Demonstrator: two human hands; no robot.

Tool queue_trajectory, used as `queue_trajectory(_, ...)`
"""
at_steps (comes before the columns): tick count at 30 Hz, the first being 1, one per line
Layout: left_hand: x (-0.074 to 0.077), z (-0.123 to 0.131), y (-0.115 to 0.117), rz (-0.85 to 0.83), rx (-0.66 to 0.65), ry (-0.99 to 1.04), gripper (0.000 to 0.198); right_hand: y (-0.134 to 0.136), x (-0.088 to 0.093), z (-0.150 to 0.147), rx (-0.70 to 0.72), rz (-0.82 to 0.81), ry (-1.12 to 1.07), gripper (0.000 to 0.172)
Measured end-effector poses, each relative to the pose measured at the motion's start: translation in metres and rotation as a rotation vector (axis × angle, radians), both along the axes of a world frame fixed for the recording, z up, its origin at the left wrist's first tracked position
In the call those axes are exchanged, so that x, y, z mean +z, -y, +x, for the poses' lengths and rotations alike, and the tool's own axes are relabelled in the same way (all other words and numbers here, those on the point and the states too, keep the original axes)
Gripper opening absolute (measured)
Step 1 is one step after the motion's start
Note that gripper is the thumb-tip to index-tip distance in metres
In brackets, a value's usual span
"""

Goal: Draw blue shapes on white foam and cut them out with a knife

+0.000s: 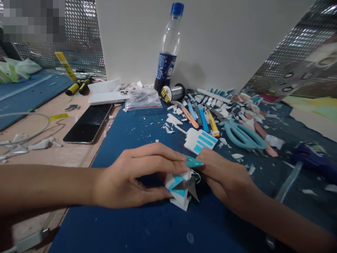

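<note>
A small white and light-blue piece (180,186) with pointed corners is at the lower middle, above the blue mat (126,228). My left hand (144,175) grips it from the left, fingers on top and thumb at its lower side. My right hand (223,172) is closed at its right edge, around something I cannot make out. A shiny teal pointed tip (193,162) shows between the two hands. Grey pointed parts stick out from the piece's front. Just behind my right hand lies a white card with blue bars (201,140).
Light-blue scissors (243,135), coloured cutters (202,117) and white scraps (223,105) lie behind and to the right. A bottle (167,52) stands beside a wire spool (173,93). A black phone (88,123) is left; a dark blue glue gun (316,161) is right.
</note>
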State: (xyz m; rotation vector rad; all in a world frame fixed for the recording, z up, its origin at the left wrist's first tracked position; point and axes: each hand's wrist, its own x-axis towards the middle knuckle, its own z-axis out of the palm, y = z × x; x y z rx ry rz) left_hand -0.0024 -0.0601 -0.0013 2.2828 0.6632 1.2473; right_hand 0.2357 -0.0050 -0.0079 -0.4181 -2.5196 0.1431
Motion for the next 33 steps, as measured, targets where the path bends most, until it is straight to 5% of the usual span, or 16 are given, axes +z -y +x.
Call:
queue_trajectory(6,-0.002,0.002,0.000,-0.024,0.022,0.006,0.041,0.003,0.007,-0.004,-0.071,0.074,-0.002,0.024)
queue_trajectory(11,-0.003,0.004,-0.001,-0.236,0.145,0.037,0.088,0.007,0.014,-0.006,-0.170,0.195,0.033,0.016)
queue_trajectory(17,-0.004,0.003,-0.002,-0.228,0.283,-0.059,0.041,0.004,0.010,-0.005,-0.140,0.143,0.041,0.012)
queue_trajectory(33,-0.002,0.003,0.001,-0.347,0.238,0.126,0.028,0.001,0.010,0.000,-0.197,0.151,0.079,0.015)
